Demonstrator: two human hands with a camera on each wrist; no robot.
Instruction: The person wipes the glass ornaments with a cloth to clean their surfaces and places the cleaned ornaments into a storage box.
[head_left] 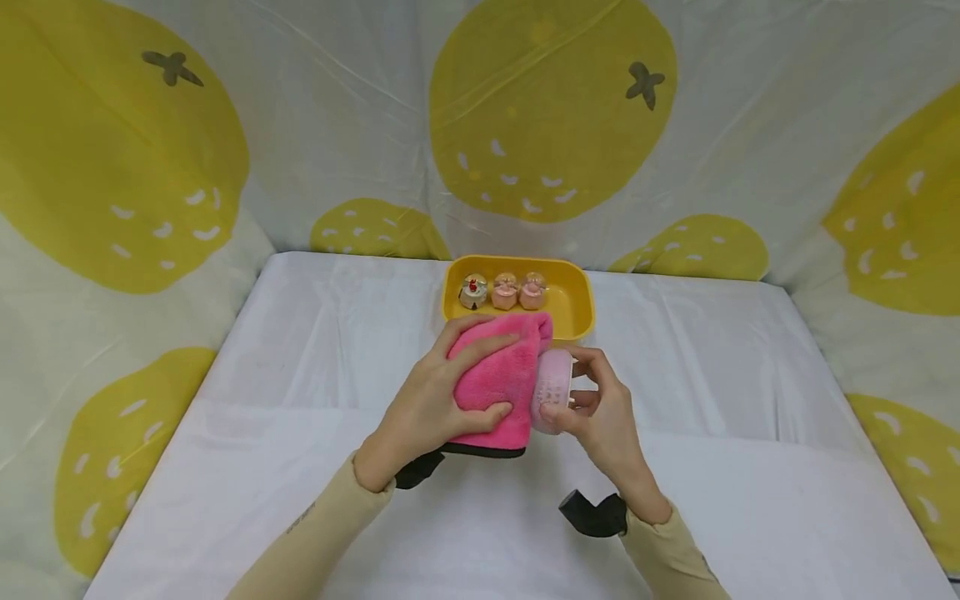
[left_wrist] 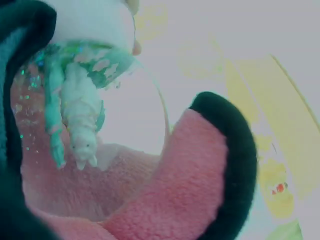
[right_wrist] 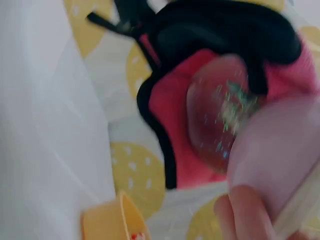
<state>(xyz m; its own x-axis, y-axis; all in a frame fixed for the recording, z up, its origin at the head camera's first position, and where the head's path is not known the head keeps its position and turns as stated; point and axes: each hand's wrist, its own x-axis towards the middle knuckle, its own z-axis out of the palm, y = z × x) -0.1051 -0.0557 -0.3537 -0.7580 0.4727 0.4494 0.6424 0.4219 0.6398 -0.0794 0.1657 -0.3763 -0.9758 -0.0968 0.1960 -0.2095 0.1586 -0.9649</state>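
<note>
A snow globe lies tilted on its side between my hands, its pink base (head_left: pixel 553 390) toward the right. My right hand (head_left: pixel 607 412) grips that base with thumb and fingers. Wrapped over the glass is a pink plush cloth (head_left: pixel 491 383) with black edging, held by my left hand (head_left: pixel 435 396), fingers spread across it. Through the clear dome (left_wrist: pixel 132 115), the left wrist view shows a pale animal-like figure and glitter. In the right wrist view the glass dome (right_wrist: pixel 210 120) rests against the cloth; the head view hides it.
Behind the hands stands a yellow tray (head_left: pixel 573 304) holding three small ornaments (head_left: pixel 505 292) with clear tops, in its left and middle part. A white cloth (head_left: pixel 300 375) covers the table. Lemon-print curtains (head_left: pixel 360 108) hang at the back and sides.
</note>
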